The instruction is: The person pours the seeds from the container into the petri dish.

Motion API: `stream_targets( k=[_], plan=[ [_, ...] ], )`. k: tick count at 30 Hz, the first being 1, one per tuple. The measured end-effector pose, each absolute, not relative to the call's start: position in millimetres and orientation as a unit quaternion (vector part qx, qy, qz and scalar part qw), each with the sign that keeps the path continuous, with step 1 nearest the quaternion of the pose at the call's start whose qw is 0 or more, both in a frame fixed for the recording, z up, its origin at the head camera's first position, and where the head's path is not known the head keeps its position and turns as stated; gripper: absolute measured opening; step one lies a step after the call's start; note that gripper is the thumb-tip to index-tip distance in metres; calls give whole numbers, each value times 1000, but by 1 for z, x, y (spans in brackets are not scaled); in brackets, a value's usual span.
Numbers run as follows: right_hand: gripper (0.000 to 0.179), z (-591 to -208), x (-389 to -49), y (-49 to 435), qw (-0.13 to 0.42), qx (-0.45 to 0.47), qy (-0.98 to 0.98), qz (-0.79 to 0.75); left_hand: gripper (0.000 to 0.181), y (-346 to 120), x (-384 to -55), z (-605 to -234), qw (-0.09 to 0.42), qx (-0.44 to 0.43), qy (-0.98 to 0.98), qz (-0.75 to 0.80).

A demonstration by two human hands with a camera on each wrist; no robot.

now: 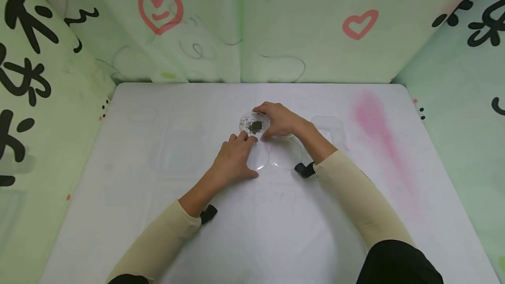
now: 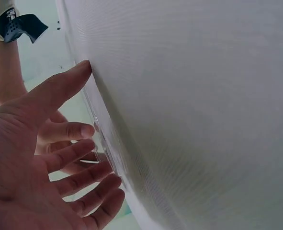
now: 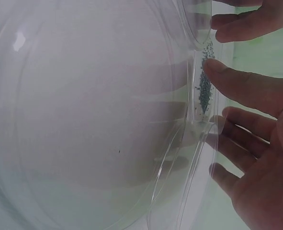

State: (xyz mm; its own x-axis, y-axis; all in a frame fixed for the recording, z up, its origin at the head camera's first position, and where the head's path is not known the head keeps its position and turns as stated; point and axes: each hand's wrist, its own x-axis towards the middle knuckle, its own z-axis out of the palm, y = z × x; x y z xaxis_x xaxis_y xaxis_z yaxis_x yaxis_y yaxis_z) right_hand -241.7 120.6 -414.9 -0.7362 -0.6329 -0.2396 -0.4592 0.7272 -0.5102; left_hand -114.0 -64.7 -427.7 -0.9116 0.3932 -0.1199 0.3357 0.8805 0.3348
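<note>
A clear petri dish (image 1: 260,116) with small dark grains (image 1: 255,127) stands near the table's middle. My right hand (image 1: 281,119) holds it from the right, index finger at the far rim and thumb at the near rim. In the right wrist view, the thumb (image 3: 227,74) lies beside the grains. My left hand (image 1: 233,157) is spread around another clear dish (image 1: 258,157) just in front, relaxed fingers by its far side and the thumb low at its near edge. A third clear dish (image 1: 286,153) sits below my right wrist and fills much of the right wrist view.
A faint clear tray (image 1: 330,128) lies behind my right forearm, and a larger clear rectangular shape (image 1: 181,150) is to the left. The white table (image 1: 256,231) meets green cloth walls (image 1: 292,34) at the back and sides. Dark wrist mounts (image 1: 304,170) stick out near both cuffs.
</note>
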Motion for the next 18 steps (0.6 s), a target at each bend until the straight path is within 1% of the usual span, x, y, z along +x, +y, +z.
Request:
stream_targets(
  k=[4,9,14,18],
  plan=[
    [86,-414,-242,121,200,-306,906,-212,79,-64,-115,-428,96,190,966,144],
    [85,-414,-243,121,198,-311,905,-211,70,-65,-115,-430,94,188,962,172],
    [86,-413,-243,120,198,-312,905,-211,66,-70,-114,-430,78,195,960,186],
    [86,-412,-243,119,200,-312,905,-210,66,-78,-115,-423,75,192,959,193]
  ],
)
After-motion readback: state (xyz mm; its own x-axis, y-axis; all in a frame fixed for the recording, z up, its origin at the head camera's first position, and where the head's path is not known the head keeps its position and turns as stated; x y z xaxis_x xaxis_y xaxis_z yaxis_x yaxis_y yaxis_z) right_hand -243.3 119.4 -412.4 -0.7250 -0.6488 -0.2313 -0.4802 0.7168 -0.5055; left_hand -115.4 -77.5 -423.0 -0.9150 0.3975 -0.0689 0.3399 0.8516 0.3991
